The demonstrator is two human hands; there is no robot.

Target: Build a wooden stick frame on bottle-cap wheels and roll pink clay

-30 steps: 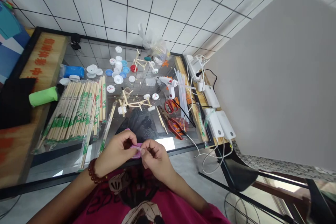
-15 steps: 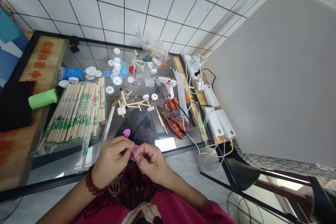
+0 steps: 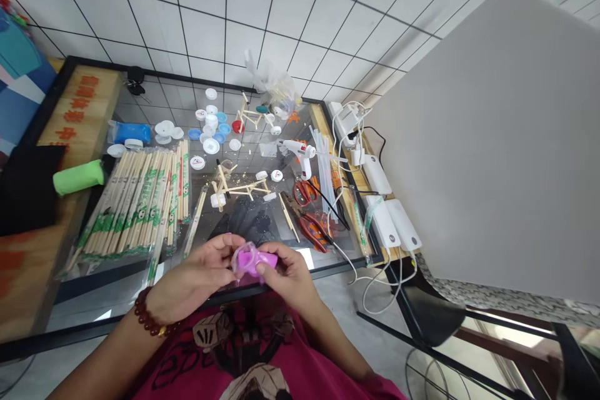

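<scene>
Near the front edge of the glass table, a pink-purple lump in clear plastic film [image 3: 253, 260] is between my two hands. My left hand [image 3: 199, 272] has its fingers curled round the film's left side. From the right, my right hand [image 3: 284, 272] pinches the lump between thumb and fingers. Just beyond them lies a crumpled black plastic bag [image 3: 248, 219]. A small frame of wooden sticks [image 3: 241, 189] stands farther back, with white bottle caps beside it.
Bundles of wrapped chopsticks [image 3: 135, 200] and a green roll [image 3: 79, 177] lie left. A white glue gun [image 3: 300, 151], red-handled pliers [image 3: 313, 231], red scissors [image 3: 304, 192] and clear glue sticks [image 3: 324, 169] lie right. Power strips [image 3: 383, 219] with cables line the right edge.
My hands have moved slightly apart, and more of the pink lump and its film shows between them. The separate pink piece on the table is now mostly hidden behind my left hand.
</scene>
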